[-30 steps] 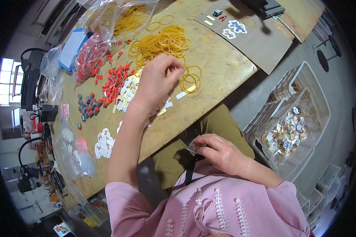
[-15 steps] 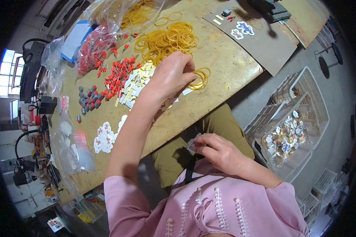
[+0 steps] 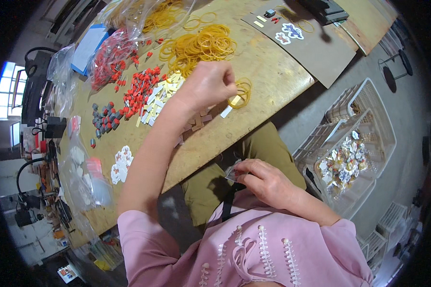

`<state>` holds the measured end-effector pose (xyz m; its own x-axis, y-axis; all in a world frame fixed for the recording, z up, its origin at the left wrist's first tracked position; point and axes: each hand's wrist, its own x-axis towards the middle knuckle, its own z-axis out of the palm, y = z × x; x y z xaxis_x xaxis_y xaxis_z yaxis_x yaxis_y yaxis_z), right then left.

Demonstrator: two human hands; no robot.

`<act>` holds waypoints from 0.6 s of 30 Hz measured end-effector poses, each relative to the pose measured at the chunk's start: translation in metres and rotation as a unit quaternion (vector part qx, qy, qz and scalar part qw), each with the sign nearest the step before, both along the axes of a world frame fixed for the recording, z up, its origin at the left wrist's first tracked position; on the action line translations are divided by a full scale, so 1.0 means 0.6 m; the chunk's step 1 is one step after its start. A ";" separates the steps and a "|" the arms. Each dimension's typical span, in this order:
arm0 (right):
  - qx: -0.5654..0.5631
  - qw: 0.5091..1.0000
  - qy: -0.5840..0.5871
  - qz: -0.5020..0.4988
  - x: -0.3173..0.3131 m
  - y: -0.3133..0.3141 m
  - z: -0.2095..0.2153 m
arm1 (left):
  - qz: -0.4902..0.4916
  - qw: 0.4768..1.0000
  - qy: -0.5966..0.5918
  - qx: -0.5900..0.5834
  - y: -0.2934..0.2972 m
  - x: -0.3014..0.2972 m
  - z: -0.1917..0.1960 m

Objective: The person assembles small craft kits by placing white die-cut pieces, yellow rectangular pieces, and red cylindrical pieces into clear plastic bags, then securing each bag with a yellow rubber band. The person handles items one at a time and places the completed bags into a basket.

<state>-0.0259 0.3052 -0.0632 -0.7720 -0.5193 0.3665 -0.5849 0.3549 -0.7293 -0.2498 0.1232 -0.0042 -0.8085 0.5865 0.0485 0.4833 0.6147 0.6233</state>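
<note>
My left hand [image 3: 209,85] is over the table with its fingers curled closed, and what they hold, if anything, is hidden. Just beyond its fingertips lies a small group of yellow rubber bands [image 3: 246,91], with pale strips beside it. A large heap of rubber bands [image 3: 201,45] spreads behind the hand. Cream and white strips [image 3: 153,107] are partly hidden by my left forearm. Low over my lap, my right hand [image 3: 263,179] pinches a small clear plastic bag [image 3: 232,172].
Red-tipped pieces [image 3: 141,88] and grey blocks [image 3: 105,118] lie in piles on the table's left. White printed cutouts [image 3: 122,165] sit nearer me. A grey board [image 3: 301,52] holds a few parts. A plastic crate [image 3: 368,167] with filled bags stands at right.
My left hand has lifted slightly off the small group of rubber bands, its fingers curled tighter. The right hand stays almost in place with the bag.
</note>
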 end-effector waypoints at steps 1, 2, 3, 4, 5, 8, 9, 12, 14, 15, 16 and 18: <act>0.001 1.000 -0.001 0.000 0.001 0.000 -0.001 | 0.005 1.000 -0.010 -0.008 -0.009 -0.005 0.006; 0.002 1.000 -0.002 0.000 0.002 0.000 -0.002 | 0.022 0.998 -0.055 0.005 -0.015 -0.007 0.009; 0.003 1.000 -0.002 0.002 0.001 0.000 -0.002 | 0.041 0.994 -0.099 0.019 -0.022 -0.009 0.011; 0.006 1.000 -0.007 0.005 0.001 0.001 -0.001 | 0.060 0.987 -0.144 0.033 -0.028 -0.010 0.013; 0.009 1.000 -0.011 0.007 0.000 0.002 0.001 | 0.060 0.980 -0.185 0.053 -0.034 -0.010 0.014; 0.012 1.000 -0.011 0.014 -0.003 -0.001 0.009 | 0.069 0.973 -0.182 0.127 -0.055 -0.006 0.005; 0.015 1.000 -0.010 0.013 -0.003 -0.002 0.010 | 0.067 0.969 -0.187 0.145 -0.055 -0.002 0.008; 0.022 1.000 -0.006 0.009 -0.006 -0.006 0.004 | 0.045 0.954 -0.226 0.192 -0.046 0.021 0.025; 0.022 1.000 -0.005 0.009 -0.007 -0.009 0.003 | 0.006 0.937 -0.277 0.211 -0.027 0.037 0.036; 0.022 1.000 -0.006 0.008 -0.005 -0.011 0.002 | 0.004 0.940 -0.269 0.209 -0.016 0.051 0.049; 0.020 1.000 -0.002 0.010 -0.005 -0.013 0.002 | -0.001 0.957 -0.228 0.177 -0.010 0.050 0.045; 0.017 1.000 0.008 0.012 -0.006 -0.016 0.003 | -0.013 0.983 -0.145 0.113 0.000 0.037 0.031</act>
<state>-0.0294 0.2959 -0.0612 -0.7539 -0.5490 0.3608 -0.6045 0.3649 -0.7081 -0.2277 0.1234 0.0141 -0.7923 0.6080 -0.0508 0.2789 0.4351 0.8561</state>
